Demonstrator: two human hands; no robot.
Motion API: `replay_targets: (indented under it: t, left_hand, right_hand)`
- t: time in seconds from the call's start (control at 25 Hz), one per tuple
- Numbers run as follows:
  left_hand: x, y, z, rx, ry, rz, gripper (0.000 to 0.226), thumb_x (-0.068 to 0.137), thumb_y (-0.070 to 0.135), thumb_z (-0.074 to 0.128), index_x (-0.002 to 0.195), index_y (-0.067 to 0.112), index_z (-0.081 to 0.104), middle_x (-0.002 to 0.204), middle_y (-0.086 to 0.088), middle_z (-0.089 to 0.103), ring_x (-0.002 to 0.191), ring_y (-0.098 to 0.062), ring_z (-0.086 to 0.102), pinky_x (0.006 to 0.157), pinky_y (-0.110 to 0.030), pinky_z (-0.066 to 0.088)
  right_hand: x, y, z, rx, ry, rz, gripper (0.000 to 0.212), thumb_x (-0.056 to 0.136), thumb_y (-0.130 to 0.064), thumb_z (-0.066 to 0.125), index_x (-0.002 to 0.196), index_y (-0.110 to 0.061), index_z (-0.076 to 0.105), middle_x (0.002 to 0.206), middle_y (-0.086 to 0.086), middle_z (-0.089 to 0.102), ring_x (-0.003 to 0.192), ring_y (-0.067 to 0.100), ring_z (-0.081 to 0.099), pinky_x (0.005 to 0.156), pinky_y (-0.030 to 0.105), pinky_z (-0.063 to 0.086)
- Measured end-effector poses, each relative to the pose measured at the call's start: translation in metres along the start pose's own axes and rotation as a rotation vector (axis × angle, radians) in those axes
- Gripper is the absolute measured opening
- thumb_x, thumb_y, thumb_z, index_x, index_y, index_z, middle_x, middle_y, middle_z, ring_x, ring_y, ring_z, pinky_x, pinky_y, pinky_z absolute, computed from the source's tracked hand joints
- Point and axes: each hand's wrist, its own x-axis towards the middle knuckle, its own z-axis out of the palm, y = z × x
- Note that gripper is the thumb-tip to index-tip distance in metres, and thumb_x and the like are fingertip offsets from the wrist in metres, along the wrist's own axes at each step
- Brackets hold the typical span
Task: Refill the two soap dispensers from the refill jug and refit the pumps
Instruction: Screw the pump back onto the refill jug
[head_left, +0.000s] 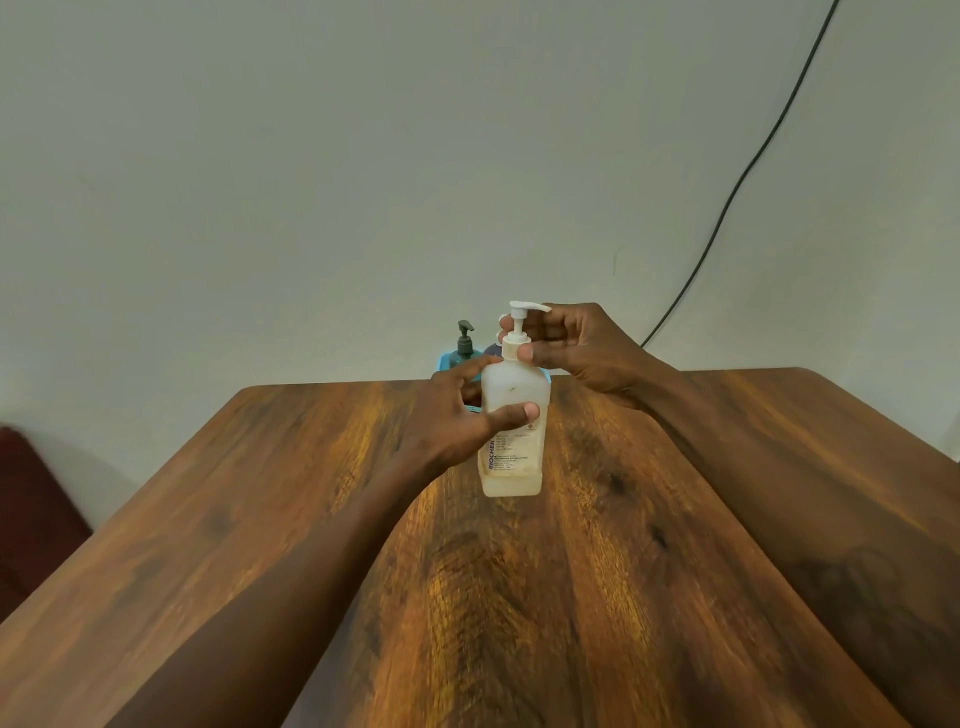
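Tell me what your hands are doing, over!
Left hand gripping white bottle. Right hand pinching its pump collar. Dark bottle behind, pump on. Nothing in the way.

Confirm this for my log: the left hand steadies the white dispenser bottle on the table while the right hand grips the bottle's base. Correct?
Not quite. In the head view the right hand is at the top, its fingers on the white pump's collar, not the base. The left hand does steady the white dispenser bottle on the table.

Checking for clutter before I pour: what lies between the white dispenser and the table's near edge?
Nothing: in the head view, only bare wooden table lies between the white dispenser and the near edge, flanked by both forearms.
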Motion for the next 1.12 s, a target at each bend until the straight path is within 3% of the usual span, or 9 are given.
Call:
replay_targets:
  t: [0.24, 0.4, 0.56, 0.68, 0.76, 0.84, 0.96, 1.04, 1.12]
  left_hand:
    - [0.003, 0.014, 0.002, -0.082, 0.091, 0.02, 0.064, 0.071, 0.049, 0.09, 0.127, 0.027, 0.068, 0.106, 0.015, 0.076, 0.091, 0.0, 0.074, 0.074, -0.024, 0.063]
    - [0.001, 0.007, 0.005, 0.095, 0.138, 0.04, 0.07, 0.067, 0.064, 0.085, 0.125, 0.028, 0.07, 0.106, 0.012, 0.076, 0.091, -0.004, 0.073, 0.076, -0.031, 0.064]
    - [-0.002, 0.009, 0.009, 0.269, 0.233, 0.092, 0.071, 0.067, 0.07, 0.079, 0.127, 0.034, 0.068, 0.106, 0.013, 0.075, 0.09, -0.004, 0.071, 0.075, -0.023, 0.06]
    - [0.001, 0.016, 0.013, 0.297, 0.236, 0.109, 0.075, 0.066, 0.074, 0.077, 0.129, 0.034, 0.067, 0.109, 0.012, 0.076, 0.088, -0.003, 0.07, 0.076, -0.024, 0.06]
    - [0.003, 0.019, 0.013, 0.271, 0.247, 0.084, 0.076, 0.065, 0.073, 0.078, 0.128, 0.03, 0.069, 0.109, 0.009, 0.077, 0.087, -0.005, 0.071, 0.075, -0.027, 0.062]
    - [0.008, 0.02, 0.011, 0.237, 0.257, 0.072, 0.074, 0.064, 0.071, 0.081, 0.124, 0.028, 0.071, 0.108, 0.008, 0.078, 0.087, -0.006, 0.072, 0.075, -0.029, 0.062]
    - [0.011, 0.019, 0.005, 0.212, 0.263, 0.059, 0.072, 0.063, 0.071, 0.083, 0.12, 0.027, 0.073, 0.108, 0.009, 0.077, 0.089, -0.006, 0.072, 0.078, -0.032, 0.063]
    - [0.012, 0.019, 0.004, 0.217, 0.258, 0.064, 0.074, 0.062, 0.072, 0.083, 0.121, 0.029, 0.072, 0.108, 0.01, 0.077, 0.089, -0.006, 0.072, 0.078, -0.032, 0.063]
    - [0.012, 0.021, 0.007, 0.219, 0.253, 0.087, 0.079, 0.061, 0.073, 0.082, 0.127, 0.031, 0.07, 0.11, 0.01, 0.077, 0.089, -0.004, 0.072, 0.077, -0.028, 0.063]
  right_hand:
    - [-0.002, 0.006, 0.009, -0.023, 0.131, -0.084, 0.037, 0.097, -0.01, 0.069, 0.133, -0.003, 0.067, 0.13, 0.007, 0.071, 0.117, 0.015, 0.07, 0.095, 0.032, 0.06]
    - [-0.006, 0.01, 0.018, -0.127, 0.226, -0.05, 0.038, 0.086, -0.016, 0.082, 0.121, -0.007, 0.074, 0.117, 0.003, 0.076, 0.102, 0.01, 0.075, 0.089, 0.036, 0.063]
    - [-0.004, 0.006, 0.027, -0.304, 0.45, 0.022, 0.043, 0.065, -0.045, 0.095, 0.09, -0.015, 0.076, 0.084, -0.008, 0.075, 0.075, 0.004, 0.072, 0.064, 0.014, 0.058]
    - [-0.002, 0.001, 0.03, -0.469, 0.54, 0.082, 0.057, 0.062, -0.063, 0.089, 0.078, -0.016, 0.062, 0.071, -0.008, 0.063, 0.062, 0.006, 0.058, 0.054, 0.021, 0.046]
    - [0.001, -0.002, 0.03, -0.449, 0.485, 0.103, 0.057, 0.068, -0.064, 0.085, 0.086, -0.016, 0.06, 0.078, -0.006, 0.063, 0.066, 0.006, 0.057, 0.059, 0.02, 0.046]
    - [0.003, -0.005, 0.027, -0.22, 0.334, 0.125, 0.052, 0.081, -0.059, 0.078, 0.11, -0.018, 0.064, 0.102, -0.006, 0.07, 0.088, 0.006, 0.067, 0.08, 0.024, 0.058]
    - [0.004, -0.004, 0.018, 0.08, 0.136, 0.121, 0.038, 0.1, -0.031, 0.066, 0.135, -0.018, 0.064, 0.129, -0.002, 0.071, 0.118, 0.013, 0.068, 0.104, 0.041, 0.056]
    - [0.002, -0.004, 0.016, -0.002, 0.238, 0.073, 0.033, 0.092, -0.024, 0.076, 0.124, -0.015, 0.073, 0.118, -0.002, 0.076, 0.107, 0.011, 0.072, 0.098, 0.04, 0.059]
    - [0.001, -0.004, 0.02, -0.1, 0.398, 0.079, 0.041, 0.073, -0.038, 0.092, 0.104, -0.018, 0.075, 0.097, -0.005, 0.076, 0.088, 0.008, 0.072, 0.085, 0.032, 0.064]
